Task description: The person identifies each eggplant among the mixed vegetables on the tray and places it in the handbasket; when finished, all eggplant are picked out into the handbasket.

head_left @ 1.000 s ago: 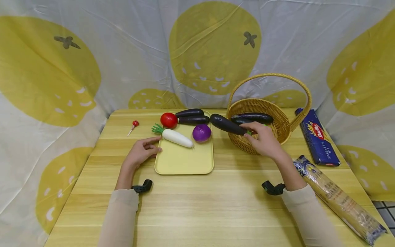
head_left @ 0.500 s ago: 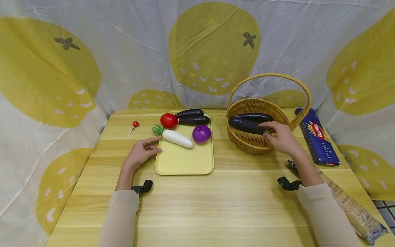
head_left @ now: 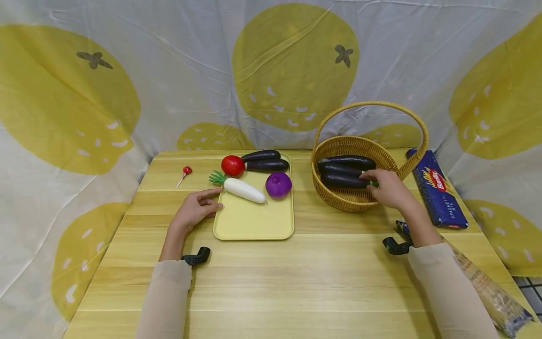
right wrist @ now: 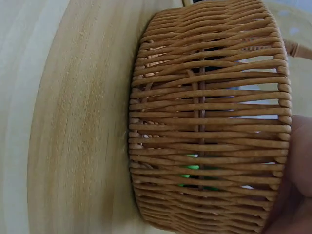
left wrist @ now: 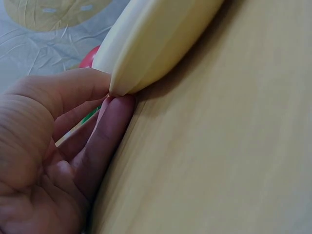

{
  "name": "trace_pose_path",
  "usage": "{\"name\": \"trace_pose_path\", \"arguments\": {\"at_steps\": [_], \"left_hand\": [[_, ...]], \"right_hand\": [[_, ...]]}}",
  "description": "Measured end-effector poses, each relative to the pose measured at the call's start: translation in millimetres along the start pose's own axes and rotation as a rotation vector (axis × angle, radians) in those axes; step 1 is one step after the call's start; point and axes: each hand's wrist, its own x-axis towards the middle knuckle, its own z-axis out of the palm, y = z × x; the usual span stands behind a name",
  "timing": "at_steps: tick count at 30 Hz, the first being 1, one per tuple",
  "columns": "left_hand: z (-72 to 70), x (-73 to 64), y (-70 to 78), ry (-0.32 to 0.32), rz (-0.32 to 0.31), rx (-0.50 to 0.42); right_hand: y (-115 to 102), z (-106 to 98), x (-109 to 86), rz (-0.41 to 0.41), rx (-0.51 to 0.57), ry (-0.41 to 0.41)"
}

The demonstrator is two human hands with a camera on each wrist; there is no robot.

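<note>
A white cloth printed with large yellow fruit (head_left: 381, 70) hangs behind a pale wood-grain surface (head_left: 288, 282), where a person in beige sleeves works with both hands. A round, tan wicker basket with a tall arched handle (head_left: 347, 205) stands near the back edge, right of centre. A rectangular pale-yellow tray (head_left: 254, 223) lies left of centre, toward the same edge. A long clear bag of spaghetti (head_left: 487, 287), partly hidden by the right forearm, stretches toward the front right corner; a flat blue Barilla spaghetti box (head_left: 440, 193) lies near the back right corner. The right hand (head_left: 389, 190) pinches the green-stemmed end of a long, glossy black eggplant (head_left: 345, 181), the frontmost of three lying side by side in the basket. The left hand (head_left: 196, 209) grips the tray's left rim between its fingertips. Inside the tray, two slim dark eggplants (head_left: 267, 165) lie along the back edge, a tapered white radish with green leaves (head_left: 244, 190) slants from the left edge, a round purple vegetable (head_left: 278, 185) sits by the right edge and a shiny red tomato (head_left: 233, 166) occupies the back left corner. A red lollipop on a white stick (head_left: 187, 170) lies toward the surface's back left corner.
</note>
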Motion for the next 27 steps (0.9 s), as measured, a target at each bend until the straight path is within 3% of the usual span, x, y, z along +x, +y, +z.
{"name": "trace_pose_path", "arguments": {"at_steps": [9,16,27], "left_hand": [[4.7,2.3,-7.6,0.007,0.021,-0.024],[3.1,1.5,-7.6,0.020,0.030,-0.018],[0.3,-2.2,-1.2,0.000,0.026,0.001]], "right_hand": [[0,3,13.0,0.028,-0.018,-0.055],[-2,3,16.9,0.024,0.005,-0.021],[-8,9,3.8,-0.024,0.071,0.061]]}}
